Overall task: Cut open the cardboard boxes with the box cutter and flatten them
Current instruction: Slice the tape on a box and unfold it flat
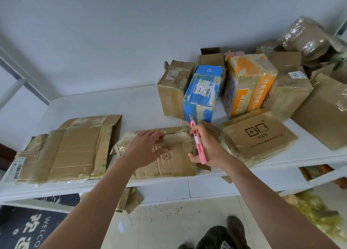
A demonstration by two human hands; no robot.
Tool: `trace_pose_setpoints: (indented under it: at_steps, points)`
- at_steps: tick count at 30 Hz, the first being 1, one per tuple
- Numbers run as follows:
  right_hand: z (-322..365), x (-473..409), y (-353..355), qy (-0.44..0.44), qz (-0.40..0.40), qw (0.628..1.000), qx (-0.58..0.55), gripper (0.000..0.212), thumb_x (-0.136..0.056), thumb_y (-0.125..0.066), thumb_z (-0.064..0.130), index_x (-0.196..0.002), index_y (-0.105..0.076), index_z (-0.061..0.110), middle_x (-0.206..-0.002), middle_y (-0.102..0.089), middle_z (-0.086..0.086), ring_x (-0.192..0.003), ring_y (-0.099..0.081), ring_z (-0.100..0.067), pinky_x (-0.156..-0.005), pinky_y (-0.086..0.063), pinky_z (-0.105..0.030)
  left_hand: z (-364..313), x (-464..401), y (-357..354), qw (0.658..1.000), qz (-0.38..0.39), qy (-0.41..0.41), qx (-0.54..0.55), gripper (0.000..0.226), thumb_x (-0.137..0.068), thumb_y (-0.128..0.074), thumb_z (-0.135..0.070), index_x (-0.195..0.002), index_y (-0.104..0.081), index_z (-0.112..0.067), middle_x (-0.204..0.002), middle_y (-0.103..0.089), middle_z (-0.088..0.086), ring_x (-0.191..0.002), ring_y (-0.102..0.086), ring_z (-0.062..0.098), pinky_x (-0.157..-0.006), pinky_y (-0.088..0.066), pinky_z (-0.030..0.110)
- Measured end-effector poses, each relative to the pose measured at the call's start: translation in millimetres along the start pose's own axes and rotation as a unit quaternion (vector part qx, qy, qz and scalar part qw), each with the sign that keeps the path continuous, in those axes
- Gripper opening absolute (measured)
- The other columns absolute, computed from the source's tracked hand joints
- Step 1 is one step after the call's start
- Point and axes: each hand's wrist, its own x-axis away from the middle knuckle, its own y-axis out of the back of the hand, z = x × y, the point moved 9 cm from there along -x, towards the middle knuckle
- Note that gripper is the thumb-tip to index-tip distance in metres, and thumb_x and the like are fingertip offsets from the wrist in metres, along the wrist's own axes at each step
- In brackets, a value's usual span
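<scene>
The left hand (148,147) presses flat on the taped box (165,154) while the right hand (208,147) grips the pink box cutter (198,145) at that box's right edge, apparently mid-cut, with the slit next to be finished.

**Open tabletop at the far left, boxes crowding the right**

The white table (120,102) lies bare behind the flattened cardboard (71,149) and left of the brown taped box (173,91). To the right, the blue box (202,94), orange box (249,85) and logo-printed box (259,138) stand close together, leaving only narrow gaps. A strip of table edge is free in front.
</scene>
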Motion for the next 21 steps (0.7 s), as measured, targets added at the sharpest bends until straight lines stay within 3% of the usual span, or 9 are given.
trace_pose_setpoints:
  at_steps: [2, 4, 6, 9, 11, 13, 15, 18, 21]
  points:
    - [-3.3, 5.0, -1.5, 0.001, -0.017, 1.0, 0.007, 0.061, -0.074, -0.079, 0.011, -0.112, -0.033, 0.022, -0.133, -0.032, 0.048, -0.078, -0.063, -0.016, -0.062, -0.051, -0.032, 3.2, -1.2, -2.0, 1.0, 0.0, 0.001, -0.005, 0.061, -0.091, -0.056, -0.056, -0.142, -0.044, -0.027, -0.146, -0.048, -0.008, -0.137, -0.039, 0.014, -0.113, -0.024, 0.029]
    - [-7.2, 11.1, -2.1, -0.01, -0.05, 0.999, -0.003, 0.06, -0.076, -0.079, 0.011, -0.115, -0.034, 0.02, -0.152, -0.035, 0.017, -0.108, -0.062, -0.027, -0.08, -0.054, -0.033, 4.8, -3.0, -7.3, 1.0, 0.02, 0.006, -0.023, 0.062, -0.095, -0.049, -0.056, -0.149, -0.035, -0.031, -0.155, -0.037, -0.006, -0.143, -0.03, 0.017, -0.118, -0.018, 0.033]
    - [-11.1, 14.7, -4.4, -0.026, -0.081, 0.996, -0.03, 0.061, -0.078, -0.082, 0.014, -0.118, -0.036, 0.015, -0.15, -0.041, -0.004, -0.122, -0.056, -0.02, -0.093, -0.049, -0.025, 4.1, -5.4, -12.0, 0.998, 0.028, 0.015, -0.047, 0.06, -0.098, -0.04, -0.056, -0.153, -0.027, -0.035, -0.159, -0.029, -0.004, -0.146, -0.026, 0.021, -0.12, -0.015, 0.037]
    - [-18.4, 12.0, -6.3, -0.072, -0.114, 0.99, -0.027, 0.059, -0.078, -0.082, 0.007, -0.119, -0.04, 0.009, -0.135, -0.05, -0.016, -0.107, -0.063, -0.028, -0.078, -0.043, -0.005, 1.4, -5.9, -13.9, 0.997, 0.012, 0.033, -0.069, 0.059, -0.098, -0.033, -0.058, -0.153, -0.024, -0.037, -0.159, -0.029, -0.003, -0.147, -0.024, 0.025, -0.121, -0.016, 0.039]
    - [-21.6, 8.8, -4.7, -0.083, -0.132, 0.988, -0.019, 0.053, -0.078, -0.078, -0.002, -0.116, -0.042, 0.007, -0.13, -0.05, -0.021, -0.1, -0.064, -0.032, -0.067, -0.043, -0.002, -1.6, -5.6, -14.1, 0.997, -0.012, 0.036, -0.066, 0.058, -0.098, -0.034, -0.056, -0.153, -0.025, -0.038, -0.159, -0.029, -0.004, -0.147, -0.024, 0.025, -0.121, -0.016, 0.04]
    - [-22.2, 11.1, -5.8, -0.083, -0.131, 0.988, -0.025, 0.045, -0.082, -0.073, -0.004, -0.114, -0.044, 0.011, -0.13, -0.05, -0.011, -0.096, -0.063, -0.025, -0.066, -0.046, -0.004, -6.6, -3.6, -16.9, 0.998, -0.03, 0.033, -0.054, 0.056, -0.1, -0.036, -0.052, -0.153, -0.027, -0.037, -0.161, -0.026, -0.003, -0.149, -0.02, 0.024, -0.122, -0.012, 0.039]
    - [-26.9, 18.5, -7.5, -0.094, -0.134, 0.986, -0.04, 0.029, -0.092, -0.064, 0.003, -0.105, -0.046, 0.02, -0.11, -0.053, -0.002, -0.078, -0.057, -0.013, -0.06, -0.048, -0.01, -11.8, 0.4, -27.1, 0.998, -0.015, 0.018, -0.052, 0.053, -0.102, -0.036, -0.047, -0.153, -0.026, -0.036, -0.163, -0.018, -0.003, -0.151, -0.011, 0.023, -0.123, -0.008, 0.037]
    - [-23.3, 30.4, -9.0, -0.029, -0.138, 0.99, -0.028, 0.032, -0.088, -0.074, 0.015, -0.103, -0.048, 0.006, -0.081, -0.051, -0.005, -0.059, -0.047, -0.008, -0.055, -0.041, -0.016, -9.0, 12.2, -36.9, 1.0, -0.015, 0.013, -0.013, 0.054, -0.097, -0.043, -0.052, -0.149, -0.034, -0.039, -0.162, -0.018, -0.01, -0.15, -0.011, 0.016, -0.121, -0.021, 0.043]
    - [-17.7, 41.4, -0.9, -0.026, -0.194, 0.967, -0.164, 0.035, -0.093, -0.062, 0.043, -0.101, -0.052, 0.011, -0.084, -0.061, 0.003, -0.074, -0.063, -0.017, -0.064, -0.05, -0.024, 0.9, 10.7, -27.1, 0.989, -0.063, 0.069, 0.115, 0.049, -0.089, -0.051, -0.06, -0.133, -0.057, -0.04, -0.151, -0.035, -0.018, -0.138, -0.026, 0.011, -0.115, -0.03, 0.044]
